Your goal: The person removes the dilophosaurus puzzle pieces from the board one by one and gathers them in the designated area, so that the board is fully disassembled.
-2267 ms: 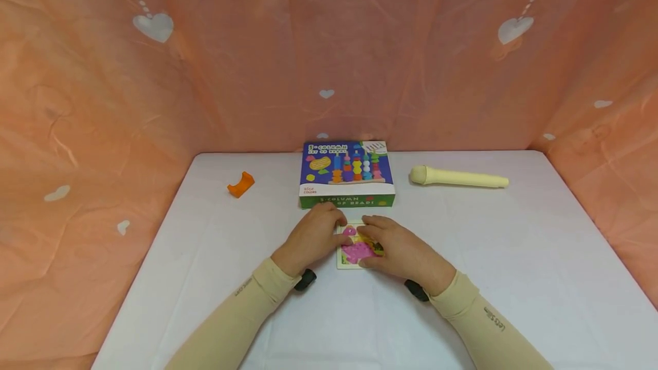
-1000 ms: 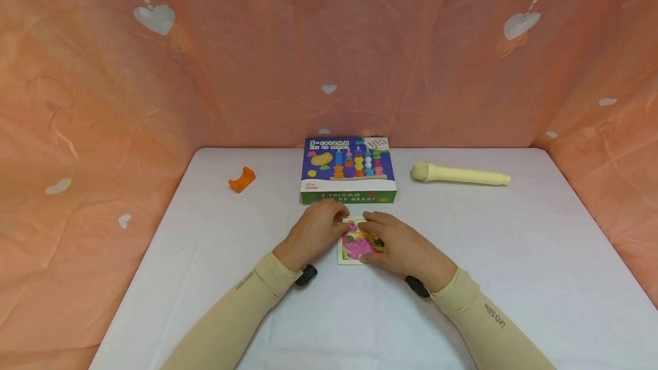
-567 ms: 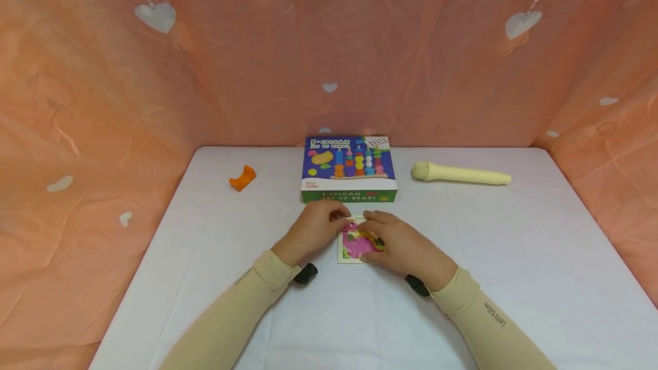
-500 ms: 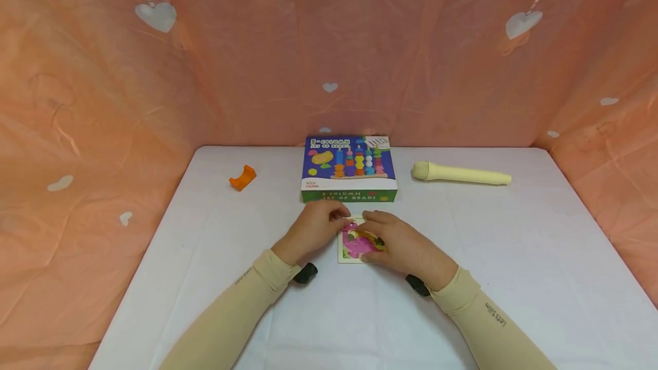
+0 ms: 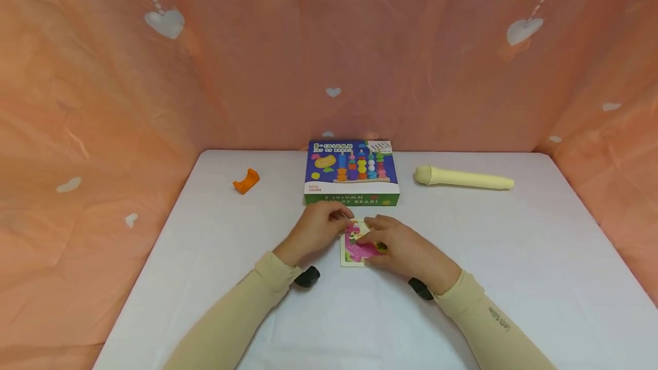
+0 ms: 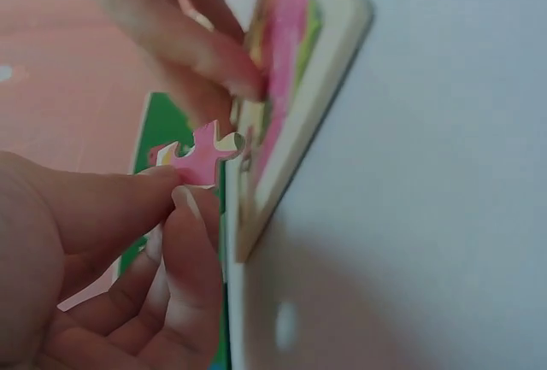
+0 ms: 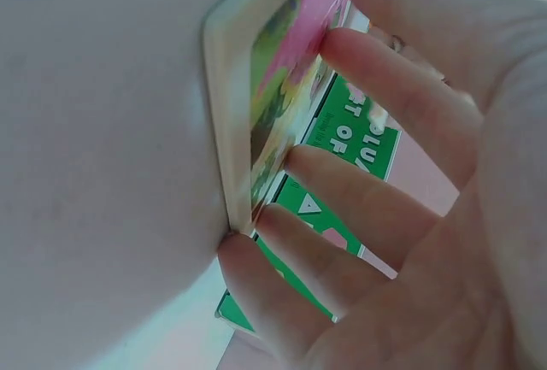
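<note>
A small pink puzzle piece [image 6: 198,165] is up by the far left corner of the puzzle board [image 7: 229,88]. It is hard to tell if the two touch. The left hand [image 5: 315,233] pinches the piece between its thumb and a fingertip. The right hand [image 5: 411,249] is spread wide, with long, loose fingers resting on the board, one tip on the pink picture. It seems to be there to stop the board from sliding.

The step now looks like lining the piece up with its spot. The next move likely needs a little turn so the bumps match, then a soft push down flat.

Just past the board sits a bead box [image 5: 352,200]. An orange block [image 5: 247,181] lies off to the left, and a pale yellow toy microphone [image 5: 468,179] lies to the right, all on the white table [image 5: 524,278]
</note>
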The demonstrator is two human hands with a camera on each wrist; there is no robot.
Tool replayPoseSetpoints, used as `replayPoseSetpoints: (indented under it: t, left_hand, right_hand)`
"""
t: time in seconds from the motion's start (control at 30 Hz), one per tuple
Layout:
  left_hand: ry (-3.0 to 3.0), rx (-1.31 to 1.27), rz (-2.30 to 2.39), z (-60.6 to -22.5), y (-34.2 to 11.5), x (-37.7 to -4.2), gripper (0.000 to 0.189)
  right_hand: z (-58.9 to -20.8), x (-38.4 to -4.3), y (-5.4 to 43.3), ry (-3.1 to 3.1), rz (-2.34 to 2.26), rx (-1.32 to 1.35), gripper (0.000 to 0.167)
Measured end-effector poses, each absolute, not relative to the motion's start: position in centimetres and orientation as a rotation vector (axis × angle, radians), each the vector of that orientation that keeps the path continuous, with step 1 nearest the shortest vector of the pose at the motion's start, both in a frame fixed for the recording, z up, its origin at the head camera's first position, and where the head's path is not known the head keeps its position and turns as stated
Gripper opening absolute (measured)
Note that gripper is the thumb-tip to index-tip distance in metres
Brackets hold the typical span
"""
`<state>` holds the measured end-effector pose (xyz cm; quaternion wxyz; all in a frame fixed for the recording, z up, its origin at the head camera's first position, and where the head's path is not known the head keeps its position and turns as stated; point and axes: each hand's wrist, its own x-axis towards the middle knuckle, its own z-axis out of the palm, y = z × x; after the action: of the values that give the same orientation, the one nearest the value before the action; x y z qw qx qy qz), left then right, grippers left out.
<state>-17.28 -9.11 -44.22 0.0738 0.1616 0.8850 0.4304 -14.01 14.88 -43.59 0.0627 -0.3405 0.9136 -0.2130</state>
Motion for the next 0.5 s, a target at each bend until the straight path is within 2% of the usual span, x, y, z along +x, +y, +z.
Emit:
replayPoseSetpoints:
  t: [0.2, 0.5]
  left_hand:
    - [2.608, 0.334, 1.377, -43.9, -12.6, -16.4, 0.007]
    - [2.631, 0.038, 1.365, -43.9, -22.3, -15.5, 0.018]
  right_hand:
    - [-44.0, -13.9, 14.7, 2.741, -0.637, -1.032, 0.038]
    - [-43.8, -13.9, 15.1, 2.762, -0.61, -1.032, 0.041]
